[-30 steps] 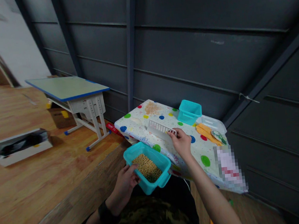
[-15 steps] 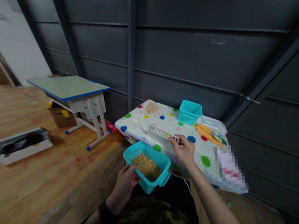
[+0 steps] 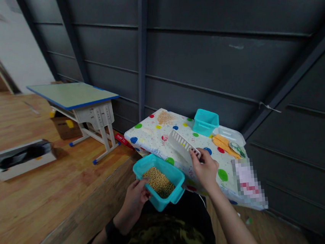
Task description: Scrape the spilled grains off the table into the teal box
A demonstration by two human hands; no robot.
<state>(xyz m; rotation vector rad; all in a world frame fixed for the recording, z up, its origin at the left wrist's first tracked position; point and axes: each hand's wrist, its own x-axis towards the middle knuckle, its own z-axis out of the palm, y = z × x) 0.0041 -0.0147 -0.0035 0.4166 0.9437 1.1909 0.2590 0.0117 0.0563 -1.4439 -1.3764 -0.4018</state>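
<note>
My left hand [image 3: 137, 197] grips the near-left rim of a turquoise plastic bin [image 3: 160, 203], thumb over the edge. Round tan beans [image 3: 160, 181], which look like soybeans, lie inside it. The bin is in front of my body at the table's near edge. My right hand [image 3: 206, 168] pinches one end of a white slotted plastic tray [image 3: 180, 145] between thumb and fingers. This tray is held tilted over the table, to the right of and beyond the bin, with its row of slots showing. Its inside cannot be made out.
A balloon-print cloth covers the table [image 3: 139, 134]. On it are a scatter of small tan bits [image 3: 164, 117], a second turquoise bin [image 3: 205, 121], a clear lid [image 3: 234, 135] and an orange cloth [image 3: 223, 143]. A dark panelled wall [image 3: 203, 64] stands behind; a desk [image 3: 76, 94] is at left.
My right hand has moved slightly right and down, turning the slotted tray to a steeper slant. My left hand and the bin with beans have stayed nearly in place.
</note>
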